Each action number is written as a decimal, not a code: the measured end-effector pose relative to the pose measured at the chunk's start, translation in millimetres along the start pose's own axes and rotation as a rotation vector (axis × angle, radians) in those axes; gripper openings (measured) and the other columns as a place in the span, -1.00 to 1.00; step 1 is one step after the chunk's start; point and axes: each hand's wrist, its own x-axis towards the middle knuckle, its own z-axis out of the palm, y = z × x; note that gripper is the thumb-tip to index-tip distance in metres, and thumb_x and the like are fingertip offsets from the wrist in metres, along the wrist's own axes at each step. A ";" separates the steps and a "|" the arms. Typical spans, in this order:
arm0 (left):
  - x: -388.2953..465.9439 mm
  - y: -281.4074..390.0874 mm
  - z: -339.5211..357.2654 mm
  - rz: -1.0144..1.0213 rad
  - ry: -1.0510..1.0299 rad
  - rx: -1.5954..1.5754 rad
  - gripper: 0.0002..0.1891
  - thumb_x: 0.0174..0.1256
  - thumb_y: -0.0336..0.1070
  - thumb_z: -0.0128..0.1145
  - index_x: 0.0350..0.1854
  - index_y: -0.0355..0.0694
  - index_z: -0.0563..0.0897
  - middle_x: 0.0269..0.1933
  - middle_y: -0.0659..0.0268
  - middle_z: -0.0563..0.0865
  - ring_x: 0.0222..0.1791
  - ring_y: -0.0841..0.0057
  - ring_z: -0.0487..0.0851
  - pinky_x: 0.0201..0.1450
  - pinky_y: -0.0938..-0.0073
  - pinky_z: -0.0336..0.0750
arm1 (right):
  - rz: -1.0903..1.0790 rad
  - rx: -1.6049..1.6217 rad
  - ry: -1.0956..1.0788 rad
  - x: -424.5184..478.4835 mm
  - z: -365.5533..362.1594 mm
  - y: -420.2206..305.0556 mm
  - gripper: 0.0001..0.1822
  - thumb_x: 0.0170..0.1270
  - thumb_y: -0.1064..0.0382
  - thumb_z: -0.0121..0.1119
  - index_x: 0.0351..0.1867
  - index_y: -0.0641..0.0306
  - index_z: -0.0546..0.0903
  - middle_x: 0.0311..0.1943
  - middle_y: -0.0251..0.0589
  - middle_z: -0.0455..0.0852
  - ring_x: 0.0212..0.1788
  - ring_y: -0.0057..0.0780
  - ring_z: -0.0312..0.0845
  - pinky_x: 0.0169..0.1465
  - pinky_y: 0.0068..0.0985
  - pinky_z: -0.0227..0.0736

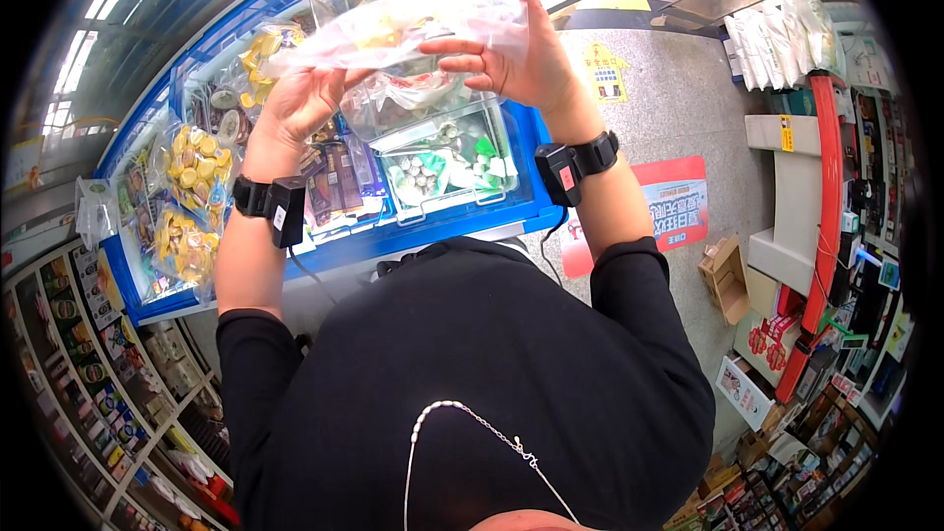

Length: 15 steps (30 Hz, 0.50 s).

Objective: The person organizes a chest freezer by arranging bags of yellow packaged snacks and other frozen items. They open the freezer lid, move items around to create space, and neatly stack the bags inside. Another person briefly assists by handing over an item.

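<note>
A clear plastic bag [402,29] with yellowish contents spans both hands above a blue-framed chest freezer [527,140]; glare and folds blur what is inside. At the bag's left end, my left hand [306,103] holds its lower edge with bent fingers. The bag's right end rests in my right hand [516,63], between the raised thumb and the spread fingers. Below the hands, the freezer holds bags of yellow packs [198,166], dark flat packs [332,181] and a wire basket [453,199] with green and white packs.
Stocked shelves [96,369] stand at the left. A red-edged counter [826,206] runs along the right, with an open cardboard box [725,280] on the floor before it. White plastic bags [782,44] hang at the upper right. Wristbands with cabled black devices [560,173] circle my wrists.
</note>
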 end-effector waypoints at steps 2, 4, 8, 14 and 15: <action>-2.7 0.7 10.7 -0.071 0.055 -0.159 -0.43 0.51 -0.39 -0.26 0.45 -0.44 -0.11 0.41 -0.36 -0.02 0.34 -0.16 0.29 0.09 0.27 0.67 | -0.002 0.009 -0.016 2.1 -1.4 -4.8 0.16 0.13 -0.67 -0.31 0.39 0.43 0.13 0.26 0.38 0.35 0.09 -0.21 0.61 -0.14 -0.52 0.68; -4.0 -0.1 19.8 -0.122 0.032 -0.273 -0.39 0.50 -0.44 -0.32 0.45 -0.42 -0.28 0.42 -0.39 -0.10 0.36 -0.10 0.29 0.14 0.29 0.64 | -0.002 0.026 -0.056 5.8 -4.7 -7.1 0.16 0.12 -0.69 -0.38 0.40 0.37 0.16 0.27 0.32 0.36 0.11 -0.26 0.59 -0.10 -0.55 0.66; -11.3 -3.1 29.1 -0.091 -0.028 -0.373 -0.34 0.50 -0.44 -0.35 0.48 -0.24 -0.38 0.48 -0.23 -0.20 0.37 -0.09 0.27 0.15 0.16 0.62 | -0.047 0.037 -0.129 8.7 -4.5 -6.8 0.07 0.16 -0.66 -0.43 0.33 0.29 0.27 0.25 0.34 0.37 0.17 -0.10 0.55 -0.03 -0.43 0.64; -31.3 -3.4 47.1 -0.014 -0.099 -0.426 -0.35 0.51 -0.42 -0.39 0.49 -0.10 -0.39 0.50 -0.15 -0.25 0.41 -0.06 0.22 0.12 0.05 0.62 | -0.166 -0.256 0.118 5.2 5.5 -3.3 -0.08 0.28 -0.55 -0.41 0.23 0.23 0.45 0.13 0.13 0.57 0.05 -0.26 0.63 -0.06 -0.47 0.63; -39.4 -3.2 51.4 0.007 -0.117 -0.442 -0.35 0.51 -0.42 -0.40 0.50 -0.07 -0.39 0.50 -0.13 -0.25 0.41 -0.05 0.21 0.12 0.02 0.61 | -0.214 -0.342 0.202 2.1 1.7 -0.6 -0.14 0.33 -0.49 -0.38 0.21 0.24 0.48 0.08 0.07 0.62 0.01 -0.32 0.64 -0.06 -0.46 0.62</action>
